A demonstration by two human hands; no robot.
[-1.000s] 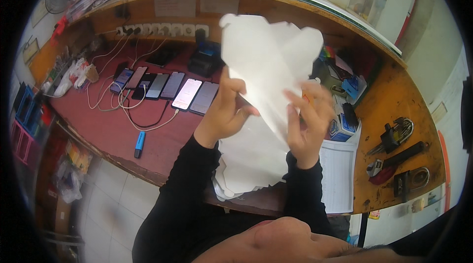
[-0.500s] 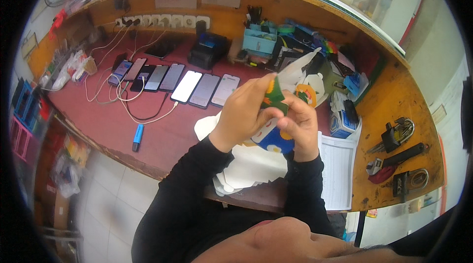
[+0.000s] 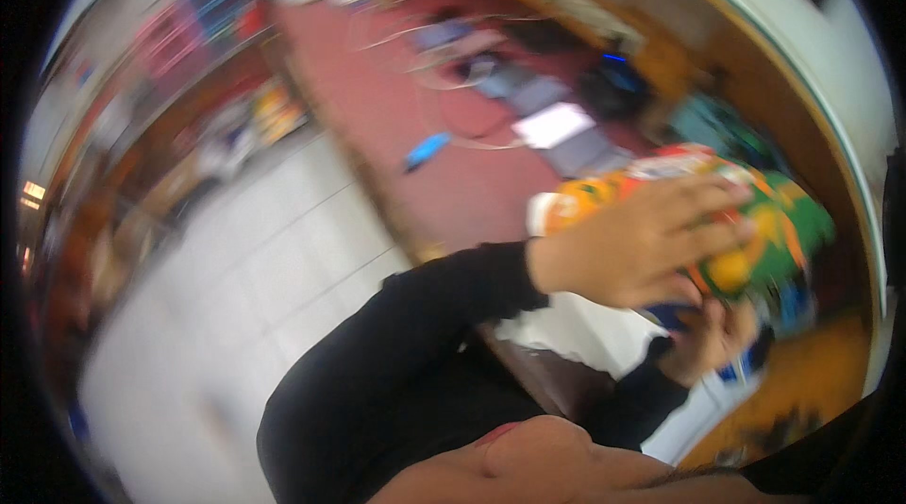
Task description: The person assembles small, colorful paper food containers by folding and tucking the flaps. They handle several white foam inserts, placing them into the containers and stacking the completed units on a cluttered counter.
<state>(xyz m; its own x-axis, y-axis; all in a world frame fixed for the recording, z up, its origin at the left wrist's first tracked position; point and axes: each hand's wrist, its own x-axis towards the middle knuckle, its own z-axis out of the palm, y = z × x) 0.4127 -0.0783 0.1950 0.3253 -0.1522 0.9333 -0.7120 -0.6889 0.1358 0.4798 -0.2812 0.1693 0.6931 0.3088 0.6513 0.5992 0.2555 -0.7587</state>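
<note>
A brightly printed piece in green, orange, yellow and red, thin and apparently of paper or card [image 3: 781, 235], is held raised above the right part of the red-topped, wooden-edged counter [image 3: 472, 193], near the front edge. The upper face is covered by the left hand [image 3: 628, 244], whose fingers are stretched out and slightly parted across the print; whether its thumb is pressed against the underside cannot be told. The lower edge is met by the right hand [image 3: 715, 334], with thumb and fingers bent; because of the blur, it cannot be told whether a pinch is closed there.

The printed piece is judged light, springy and fairly stiff when flat, but easily creased, and a smooth face might slide under bare fingertips. It is best taken by two opposite edges, thumb below and fingers flat above, with the grip kept gentle at corners and narrow parts.

Below the hands, white sheets with an uneven outline [image 3: 595, 325] are laid by the counter's front edge. Farther left, a blue marker-like stick with a dark end [image 3: 427, 153] is seen near the same edge. Toward the back edge, a flat phone with a bright white screen [image 3: 555, 125] and a black boxy device with a blue light [image 3: 613, 84] are placed.
</note>
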